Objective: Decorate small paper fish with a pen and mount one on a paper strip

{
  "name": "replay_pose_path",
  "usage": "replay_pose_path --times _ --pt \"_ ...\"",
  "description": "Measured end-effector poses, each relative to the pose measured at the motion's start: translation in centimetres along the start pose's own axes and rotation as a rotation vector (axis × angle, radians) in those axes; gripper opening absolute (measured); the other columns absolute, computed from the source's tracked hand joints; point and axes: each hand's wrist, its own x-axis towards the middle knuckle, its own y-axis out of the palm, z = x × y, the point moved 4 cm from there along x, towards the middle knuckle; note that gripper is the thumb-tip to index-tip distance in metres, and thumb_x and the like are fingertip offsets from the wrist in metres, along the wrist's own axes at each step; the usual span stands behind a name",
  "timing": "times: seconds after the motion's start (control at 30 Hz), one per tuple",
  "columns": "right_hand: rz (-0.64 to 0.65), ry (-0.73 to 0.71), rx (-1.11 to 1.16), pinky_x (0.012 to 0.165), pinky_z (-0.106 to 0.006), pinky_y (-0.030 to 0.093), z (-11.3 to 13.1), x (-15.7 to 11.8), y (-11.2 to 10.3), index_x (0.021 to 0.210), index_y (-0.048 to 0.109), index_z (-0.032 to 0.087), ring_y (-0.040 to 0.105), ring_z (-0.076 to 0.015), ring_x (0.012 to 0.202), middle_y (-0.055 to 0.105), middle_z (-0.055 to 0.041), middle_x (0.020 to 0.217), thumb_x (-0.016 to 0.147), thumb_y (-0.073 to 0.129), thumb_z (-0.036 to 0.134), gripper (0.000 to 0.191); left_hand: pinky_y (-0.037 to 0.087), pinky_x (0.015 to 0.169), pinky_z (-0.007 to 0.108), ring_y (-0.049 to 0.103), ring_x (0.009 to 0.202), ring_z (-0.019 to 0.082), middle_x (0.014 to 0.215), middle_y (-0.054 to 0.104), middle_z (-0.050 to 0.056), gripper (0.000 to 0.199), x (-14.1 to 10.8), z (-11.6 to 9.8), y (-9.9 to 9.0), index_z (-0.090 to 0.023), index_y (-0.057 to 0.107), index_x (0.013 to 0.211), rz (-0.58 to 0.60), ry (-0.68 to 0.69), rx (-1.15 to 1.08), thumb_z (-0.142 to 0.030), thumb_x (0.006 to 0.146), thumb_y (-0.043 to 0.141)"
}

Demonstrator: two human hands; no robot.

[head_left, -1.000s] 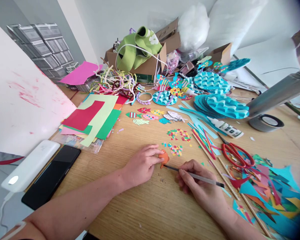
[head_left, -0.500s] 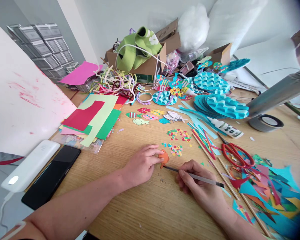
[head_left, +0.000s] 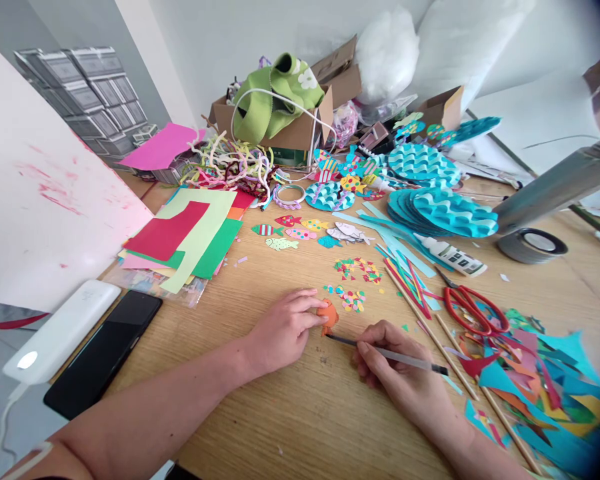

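Observation:
My left hand (head_left: 287, 327) lies on the table with its fingers stretched out, the fingertips pressing on a small orange paper fish (head_left: 330, 315). In my right hand (head_left: 393, 357) is a pen (head_left: 405, 360) with a clear barrel and black end, its tip touching down at the fish's tail. Just beyond the fish are small paper dots (head_left: 353, 300) and a patch of tiny coloured pieces (head_left: 357, 269). Several patterned paper fish (head_left: 300, 233) lie farther back.
Red-handled scissors (head_left: 475, 310), wooden sticks (head_left: 505, 427) and paper scraps (head_left: 555, 380) lie to the right. Behind are a glue bottle (head_left: 455, 258) and blue wavy discs (head_left: 450, 210). Coloured sheets (head_left: 215, 243), a black phone (head_left: 103, 353) and a white power bank (head_left: 63, 331) are at left.
The pen tip has shifted very slightly left and down at the orange fish's tail. My left hand has stayed in place.

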Motion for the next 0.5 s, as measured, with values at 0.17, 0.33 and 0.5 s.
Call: replay_pose_path --times 0.17,0.33,0.5 --pt "0.011 -0.009 0.007 0.041 -0.02 0.044 0.09 -0.04 0.02 0.079 0.055 0.019 0.055 -0.0109 0.045 0.06 0.0004 0.056 0.089 0.059 0.047 0.03 0.041 0.109 0.041 0.047 0.129 0.023 0.123 0.064 0.009 0.046 0.05 -0.02 -0.02 -0.015 0.069 0.109 0.022 -0.01 0.0 0.007 0.077 0.044" --pt "-0.055 -0.006 0.062 0.039 -0.018 0.043 -0.51 -0.06 -0.1 0.079 0.055 0.02 0.054 -0.0101 0.043 0.061 0.0009 0.056 0.089 0.06 0.046 0.028 0.041 0.109 0.041 0.048 0.129 0.023 0.123 0.064 0.008 0.044 0.03 -0.01 -0.04 -0.015 0.07 0.109 0.018 -0.012 0.003 0.006 0.079 0.045" --pt "-0.079 -0.004 0.046 0.038 -0.018 0.043 -0.68 -0.06 -0.08 0.079 0.055 0.02 0.054 -0.01 0.042 0.061 0.0008 0.056 0.089 0.06 0.047 0.029 0.041 0.11 0.041 0.047 0.129 0.023 0.124 0.064 0.009 0.044 0.02 -0.04 -0.05 -0.015 0.07 0.11 0.024 -0.013 0.0 0.005 0.079 0.045"
